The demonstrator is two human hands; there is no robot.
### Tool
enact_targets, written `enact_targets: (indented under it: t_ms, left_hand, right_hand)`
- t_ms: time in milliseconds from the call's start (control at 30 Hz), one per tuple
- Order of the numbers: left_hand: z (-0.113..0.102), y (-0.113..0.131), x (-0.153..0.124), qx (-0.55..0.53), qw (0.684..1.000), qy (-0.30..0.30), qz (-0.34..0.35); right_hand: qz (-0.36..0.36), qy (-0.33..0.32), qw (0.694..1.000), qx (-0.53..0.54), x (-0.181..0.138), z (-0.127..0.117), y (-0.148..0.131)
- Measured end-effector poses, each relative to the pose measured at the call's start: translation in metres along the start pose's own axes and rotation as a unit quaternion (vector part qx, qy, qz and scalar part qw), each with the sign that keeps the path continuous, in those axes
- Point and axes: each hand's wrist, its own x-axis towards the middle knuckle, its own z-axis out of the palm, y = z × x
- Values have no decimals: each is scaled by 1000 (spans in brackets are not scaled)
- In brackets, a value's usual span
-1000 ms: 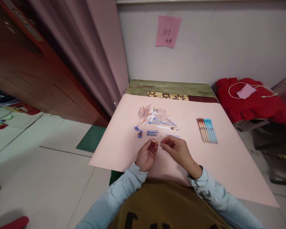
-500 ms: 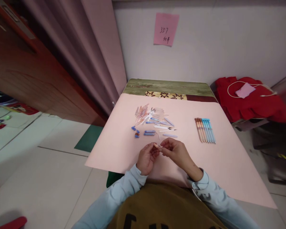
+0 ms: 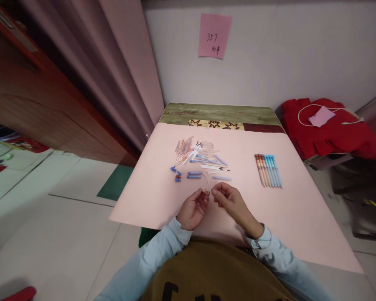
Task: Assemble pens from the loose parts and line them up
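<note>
My left hand (image 3: 192,210) is closed in a pinch on a small peach-coloured pen barrel (image 3: 207,192), its round open end turned toward me. Just right of it, my right hand (image 3: 231,202) has thumb and forefinger pressed together; whatever sits between them is too small to make out. A narrow gap separates the two hands. Beyond them lie two blue pen parts (image 3: 194,175), a pale lilac pen barrel (image 3: 222,178) and white refills (image 3: 213,167). Blue and brown caps (image 3: 177,177) are scattered to the left.
A heap of peach and clear pen parts (image 3: 184,149) lies at the back left of the pink-covered table (image 3: 301,225). Several assembled brown and blue pens (image 3: 268,171) stand in a row at right. Beside the table, red cloth (image 3: 332,138) covers a stool.
My right fingers have come away from the peach pen barrel, leaving a small gap. The barrel's open end has turned toward me. The view has shifted slightly.
</note>
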Motion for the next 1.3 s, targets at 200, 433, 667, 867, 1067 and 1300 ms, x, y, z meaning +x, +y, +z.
enact_targets:
  t_ms: [200,433,667,867,1067,1300]
  left_hand:
    - [5,4,-5,-26,1000,3,-1]
    - [4,2,-8,-49,999,-6,-10]
    - [4,4,-8,-62,998,-19,-14]
    - [1,4,-6,-51,998,-34,-28]
    - [-2,3,-5,-11,996,-66,-56]
    - [-4,-3,-3,62,994,-59,-63]
  right_hand:
    - [-185,100,965,-159,-5,1,0]
    - [-462,133,772,-416,-12,2,5]
    - [-468,104,744,-465,-10,0,8]
    - [-459,98,764,-443,-10,2,14]
    - [-357,105,868,-328,-10,5,14]
    - [-314,86,909,-259,-7,9,6]
